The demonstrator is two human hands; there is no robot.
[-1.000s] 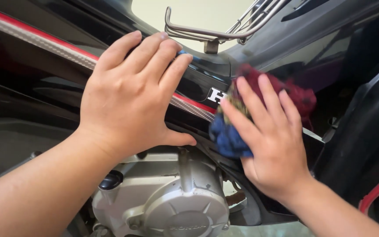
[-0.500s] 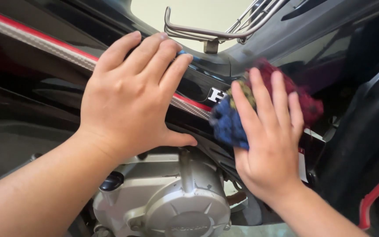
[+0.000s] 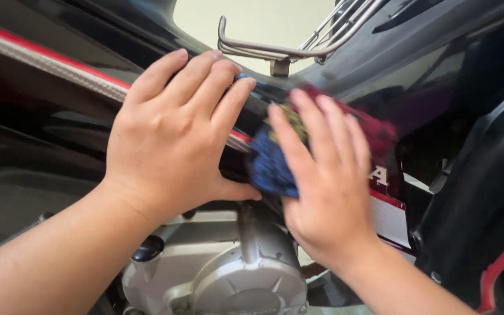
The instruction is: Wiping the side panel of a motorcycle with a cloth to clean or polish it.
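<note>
Head view, one motorbike side under two bare hands.

Rag (image 3: 269, 166): bunched cloth, blue at the near edge, red farther right under the fingers. It lies pressed against the black panel (image 3: 438, 76), just right of the panel's red and grey stripe (image 3: 48, 61), above the engine.

Right hand (image 3: 325, 186): fingers spread and nearly flat, palm bearing the rag onto the panel. It pins the cloth more than it grips it. The hand shows motion blur.

Left hand (image 3: 170, 137): open, fingers together, laid flat on the panel across the stripe; thumb hooked under the lower edge. It holds nothing and touches only bodywork, just beside the rag.

Engine cover (image 3: 246, 274): grey cast metal, below both hands, with a black cap (image 3: 147, 248) to its left.

Rack (image 3: 287, 49): bare metal tube, above the hands, apart from them.

Lower fairing (image 3: 485, 192): black with a red edge, at right.

Handling note, by judgement: wiping goes best with even pressure through the whole palm, strokes running along the panel's length, and the cloth kept bunched so no bare fingertip drags on the gloss. The flat left hand looks well placed to steady the body.
</note>
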